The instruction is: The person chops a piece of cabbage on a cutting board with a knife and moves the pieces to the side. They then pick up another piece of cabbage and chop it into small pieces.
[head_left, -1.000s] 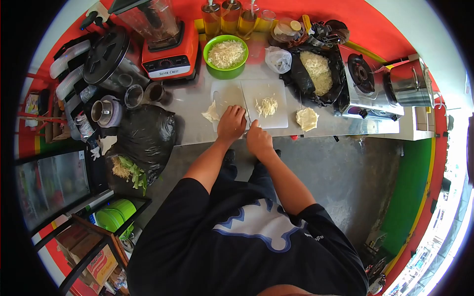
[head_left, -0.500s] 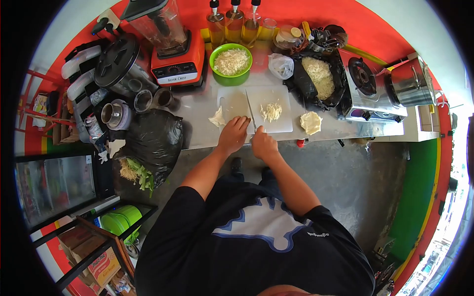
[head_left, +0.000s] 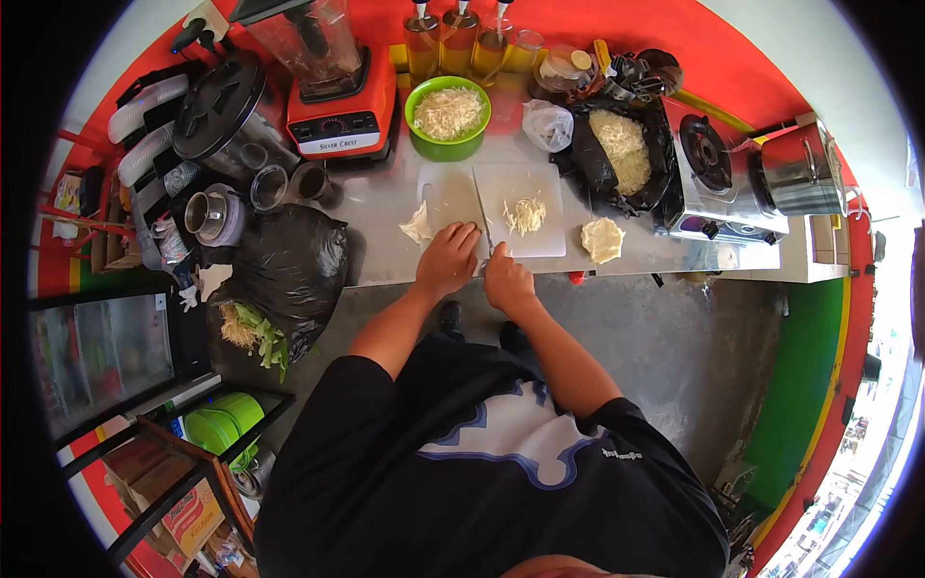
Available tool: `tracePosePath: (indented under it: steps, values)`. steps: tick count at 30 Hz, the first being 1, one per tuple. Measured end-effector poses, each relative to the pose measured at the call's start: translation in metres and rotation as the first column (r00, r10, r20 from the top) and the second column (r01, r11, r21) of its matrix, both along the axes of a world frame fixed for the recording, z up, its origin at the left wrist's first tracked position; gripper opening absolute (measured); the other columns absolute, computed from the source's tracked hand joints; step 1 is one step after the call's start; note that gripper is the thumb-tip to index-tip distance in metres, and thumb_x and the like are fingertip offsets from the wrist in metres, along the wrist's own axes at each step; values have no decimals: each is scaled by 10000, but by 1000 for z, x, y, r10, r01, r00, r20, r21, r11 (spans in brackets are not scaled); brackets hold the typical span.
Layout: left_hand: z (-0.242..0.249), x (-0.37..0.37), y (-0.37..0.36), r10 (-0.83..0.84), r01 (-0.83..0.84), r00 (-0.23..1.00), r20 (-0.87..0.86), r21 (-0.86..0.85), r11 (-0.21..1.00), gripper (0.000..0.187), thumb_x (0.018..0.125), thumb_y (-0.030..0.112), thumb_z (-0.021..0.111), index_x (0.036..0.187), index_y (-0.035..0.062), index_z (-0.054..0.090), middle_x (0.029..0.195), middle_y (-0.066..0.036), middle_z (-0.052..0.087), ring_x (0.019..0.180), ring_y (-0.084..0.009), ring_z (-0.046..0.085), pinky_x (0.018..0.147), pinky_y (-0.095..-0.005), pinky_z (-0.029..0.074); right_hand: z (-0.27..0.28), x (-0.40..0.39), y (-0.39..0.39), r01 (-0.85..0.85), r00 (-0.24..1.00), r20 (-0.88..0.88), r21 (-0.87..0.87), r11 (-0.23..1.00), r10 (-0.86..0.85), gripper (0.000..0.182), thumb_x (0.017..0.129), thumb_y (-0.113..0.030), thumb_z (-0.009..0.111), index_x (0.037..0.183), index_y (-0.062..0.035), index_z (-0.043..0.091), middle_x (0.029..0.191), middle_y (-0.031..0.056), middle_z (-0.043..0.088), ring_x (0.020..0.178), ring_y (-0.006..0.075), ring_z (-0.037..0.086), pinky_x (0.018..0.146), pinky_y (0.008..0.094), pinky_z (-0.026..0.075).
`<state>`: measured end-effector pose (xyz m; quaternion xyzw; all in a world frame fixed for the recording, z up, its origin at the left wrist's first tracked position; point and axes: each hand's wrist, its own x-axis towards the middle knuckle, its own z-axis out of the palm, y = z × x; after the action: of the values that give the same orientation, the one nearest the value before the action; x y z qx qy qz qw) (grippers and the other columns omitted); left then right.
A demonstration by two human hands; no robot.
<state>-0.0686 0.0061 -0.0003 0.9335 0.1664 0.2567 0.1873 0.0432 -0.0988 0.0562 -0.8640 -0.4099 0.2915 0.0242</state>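
Pretty clear SILVER CREST on the blender [head_left: 332, 106]. The box [head_left: 193, 520] down left looks like it says Kari Ayam. Can't make out the small lettering on the shirt [head_left: 491, 472].

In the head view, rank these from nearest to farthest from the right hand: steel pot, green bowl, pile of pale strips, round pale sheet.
1. Pile of pale strips, on the cutting board
2. Round pale sheet, right of the board
3. Green bowl, beyond the board
4. Steel pot, far right

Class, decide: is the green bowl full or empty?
The bowl is full, or nearly: pale shreds are heaped to about its rim.
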Motion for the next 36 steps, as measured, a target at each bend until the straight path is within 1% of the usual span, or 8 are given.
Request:
tracePosePath:
  steps: [5,7,13,16,20,26,31,36]
  values:
    - [-2,0,-2,8,-8,1000,-7,14,1000,411,813,87,639,1214,-2,617,1268,-128,597,1171,-300,548,1025,-402,465,-3,9,7,-17,1000,26,29,999,16,275,951,-140,503,1150,29,417,1033,336,682,996,468,688,870,528,548]
    - [-3,1,-2,13,-14,1000,4,27,1000,407,813,88,639,1209,-1,616,1269,-128,598,1173,-302,549,1026,-402,465,7,12,9,-65,997,42,-29,997,66,312,938,-115,536,1187,34,421,1059,292,700,1024,426,699,869,471,570]
    - [-1,0,-2,7,-7,1000,21,13,1000,407,806,76,635,1205,-2,615,1259,-126,600,1167,-301,552,1018,-395,469,1,-1,1,-58,997,56,-28,998,59,309,935,-121,550,1172,37,432,1057,279,706,985,413,714,852,466,577]
    - [1,-1,-2,1,-1,1000,2,49,999,401,803,64,630,1197,-8,612,1238,-131,607,1158,-298,557,1013,-394,471,1,2,7,-80,996,31,-43,996,81,303,937,-115,523,1173,49,429,1049,318,688,1011,446,693,875,505,554]
    - [2,0,-3,8,-8,1000,30,10,1000,397,801,61,631,1191,-13,612,1227,-138,612,1156,-296,559,1015,-395,470,9,7,9,-79,995,58,9,997,78,310,933,-116,529,1175,49,429,1031,304,697,995,440,700,873,502,555]
    - [4,0,-2,30,-30,999,37,-7,1000,405,796,61,634,1192,-20,613,1232,-140,614,1145,-298,569,1009,-391,474,4,1,1,-90,994,59,-31,995,92,279,930,-117,536,1144,30,433,1004,286,709,966,432,710,843,484,569]
    - [1,-2,-2,20,-19,999,35,-27,999,385,803,63,634,1180,-15,621,1230,-134,616,1142,-297,572,1008,-385,477,-3,4,12,-85,993,79,26,996,82,265,940,-125,526,1134,27,428,1009,296,701,996,441,699,872,507,553]
    - [1,0,-2,34,-33,998,54,-14,999,376,799,59,638,1169,-6,628,1230,-135,609,1137,-300,576,998,-388,482,5,5,7,-94,994,58,6,996,93,269,940,-121,526,1140,28,425,1003,295,702,989,434,703,856,507,559]
